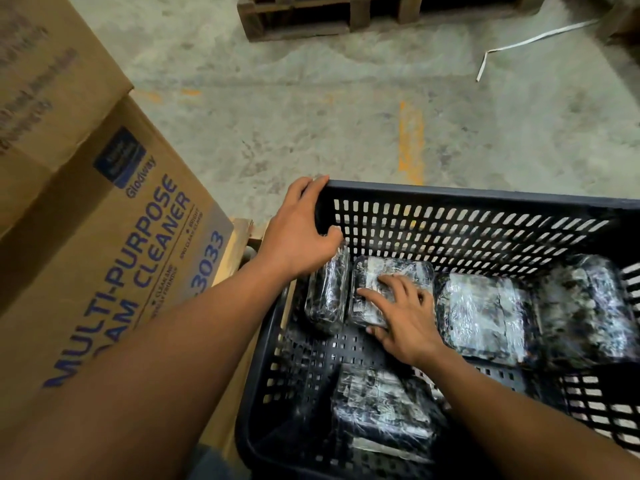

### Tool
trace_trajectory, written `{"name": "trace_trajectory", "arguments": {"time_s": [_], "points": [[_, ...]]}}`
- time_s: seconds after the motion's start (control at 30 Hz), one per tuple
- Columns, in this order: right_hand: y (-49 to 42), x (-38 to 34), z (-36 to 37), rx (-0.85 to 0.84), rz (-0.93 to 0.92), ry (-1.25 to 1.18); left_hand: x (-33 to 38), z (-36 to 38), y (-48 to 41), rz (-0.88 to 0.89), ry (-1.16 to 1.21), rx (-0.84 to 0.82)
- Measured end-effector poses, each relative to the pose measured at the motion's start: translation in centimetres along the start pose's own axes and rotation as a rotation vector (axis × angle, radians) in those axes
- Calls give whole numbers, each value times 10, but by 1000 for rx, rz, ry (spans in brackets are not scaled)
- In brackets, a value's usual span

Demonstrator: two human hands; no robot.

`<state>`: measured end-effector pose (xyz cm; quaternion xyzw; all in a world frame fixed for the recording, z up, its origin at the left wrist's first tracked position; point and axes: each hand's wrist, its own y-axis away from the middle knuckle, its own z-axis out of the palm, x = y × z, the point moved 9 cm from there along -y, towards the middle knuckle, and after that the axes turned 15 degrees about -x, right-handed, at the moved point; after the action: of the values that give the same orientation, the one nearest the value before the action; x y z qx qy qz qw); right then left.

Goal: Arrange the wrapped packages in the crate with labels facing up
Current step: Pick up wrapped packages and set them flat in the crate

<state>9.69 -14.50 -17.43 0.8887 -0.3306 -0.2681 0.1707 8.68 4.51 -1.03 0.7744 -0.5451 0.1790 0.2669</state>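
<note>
A black perforated plastic crate (485, 195) holds several packages wrapped in clear film. My left hand (301, 233) grips the crate's far left corner rim, thumb inside. My right hand (401, 317) lies flat, fingers spread, on a flat package (398, 271) with a pale label facing up; its thumb hooks the package's near edge. Left of it a narrow package (327, 296) stands on its side against the crate wall. Two more packages (481, 317) (585, 310) lie flat to the right. Another package (377, 403) lies nearer me, partly under my right forearm.
A large cardboard box printed "MULTI-PURPOSE FOAM CLEANER" (114, 237) stands close on the left of the crate. Beyond the crate is bare concrete floor with orange marks (410, 140), a wooden pallet (329, 15) at the top and a white strap (519, 43) lying at the upper right.
</note>
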Motion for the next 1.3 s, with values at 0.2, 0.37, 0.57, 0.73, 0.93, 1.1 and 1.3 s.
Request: {"name": "trace_trajectory", "arguments": {"time_s": [0.2,0.37,0.57,0.73,0.93,1.1,1.3], "points": [[19,-9,-19,64,-74,18,1,1,1,-2,-17,-9],[32,-15,-46,147,-78,25,1,2,2,-4,-26,-28],[33,3,-89,245,17,-83,3,1,3,2,-33,-31],[26,25,-91,3,50,-6,2,1,1,-3,-41,-33],[29,23,-104,66,49,-186,3,2,0,-13,-89,-51],[41,29,-135,46,-29,-626,23,3,6,35,-374,-28],[75,32,-190,86,-186,-889,57,26,22,226,-290,-154]]}}
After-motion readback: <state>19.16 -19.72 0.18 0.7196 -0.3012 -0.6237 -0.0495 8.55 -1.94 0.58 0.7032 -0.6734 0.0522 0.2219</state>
